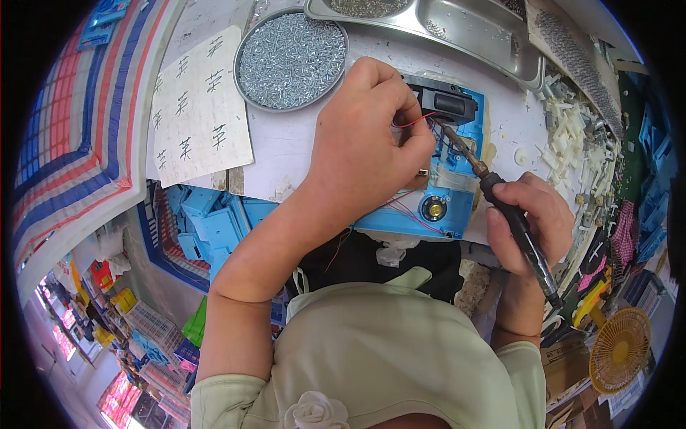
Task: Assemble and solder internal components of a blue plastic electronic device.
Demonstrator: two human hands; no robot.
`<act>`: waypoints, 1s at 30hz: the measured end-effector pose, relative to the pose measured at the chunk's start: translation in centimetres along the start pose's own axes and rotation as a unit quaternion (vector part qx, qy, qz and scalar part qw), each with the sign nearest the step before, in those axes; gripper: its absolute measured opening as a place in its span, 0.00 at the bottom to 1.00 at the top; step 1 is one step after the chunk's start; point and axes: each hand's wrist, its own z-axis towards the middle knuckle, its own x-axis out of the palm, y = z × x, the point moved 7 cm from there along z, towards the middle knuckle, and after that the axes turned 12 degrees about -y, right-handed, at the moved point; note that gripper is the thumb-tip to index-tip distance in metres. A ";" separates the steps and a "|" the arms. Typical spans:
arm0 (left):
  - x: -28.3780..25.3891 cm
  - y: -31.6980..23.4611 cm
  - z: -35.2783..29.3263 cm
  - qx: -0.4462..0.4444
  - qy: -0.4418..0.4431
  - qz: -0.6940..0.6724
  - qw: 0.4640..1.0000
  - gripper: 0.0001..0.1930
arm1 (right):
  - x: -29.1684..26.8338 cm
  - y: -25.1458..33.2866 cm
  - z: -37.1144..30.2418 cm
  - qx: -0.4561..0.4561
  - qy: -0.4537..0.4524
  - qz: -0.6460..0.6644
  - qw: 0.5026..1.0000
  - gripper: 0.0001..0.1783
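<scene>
A blue plastic housing [457, 204] lies on the white table, with a black block [449, 101] at its far end, a round speaker [433, 208] near its front and thin red wires across it. My left hand [368, 139] rests on the housing and pinches a red wire [416, 121] beside the black block. My right hand [530, 222] grips a black-handled soldering iron [516, 223]. The iron's tip [441, 129] touches the housing's inside just below the black block.
A round tin of small silver screws [291, 58] stands at the back left. A steel tray [457, 28] lies behind the housing. A paper sheet with handwriting [200, 107] lies left. White plastic parts [572, 136] are heaped right. Blue housings [207, 225] fill a bin below the table's edge. A yellow fan [620, 349] sits at lower right.
</scene>
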 end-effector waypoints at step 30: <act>0.1 0.1 0.0 0.007 0.005 0.003 1.000 0.05 | 0.3 -0.2 0.1 0.004 -0.007 0.004 1.000 0.15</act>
